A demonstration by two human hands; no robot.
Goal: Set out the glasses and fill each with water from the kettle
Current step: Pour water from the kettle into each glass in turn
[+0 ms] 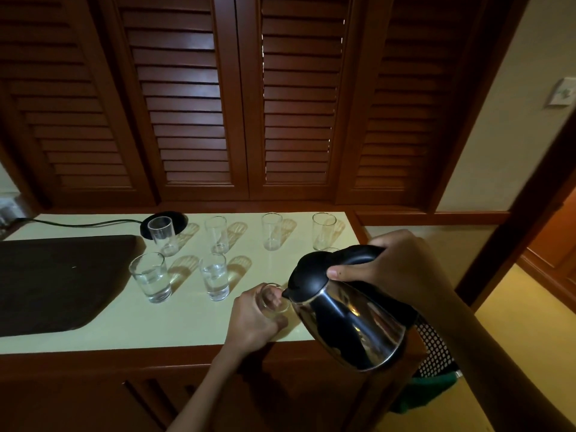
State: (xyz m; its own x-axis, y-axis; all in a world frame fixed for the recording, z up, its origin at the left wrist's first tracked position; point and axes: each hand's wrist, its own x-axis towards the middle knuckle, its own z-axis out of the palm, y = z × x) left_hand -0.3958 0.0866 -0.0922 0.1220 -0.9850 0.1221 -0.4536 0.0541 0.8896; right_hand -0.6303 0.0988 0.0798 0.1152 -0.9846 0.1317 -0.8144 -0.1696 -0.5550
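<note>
My right hand (pixel 386 269) grips the black handle of a steel kettle (pixel 349 322) that is tilted with its spout at the rim of a clear glass (pixel 276 299). My left hand (pixel 252 319) holds that glass near the counter's front edge. Two front glasses (pixel 151 277) (pixel 215 277) hold water. Several glasses stand in a back row, from the left one (pixel 161 235) to the right one (pixel 324 231); they look empty. Another rim shows just behind the kettle's handle.
The pale countertop (pixel 156 319) carries a dark tray (pixel 53 282) at the left and the kettle's black base (pixel 177 218) with its cord at the back. Louvred wooden doors rise behind. A perforated bin (pixel 433 350) stands on the floor at the right.
</note>
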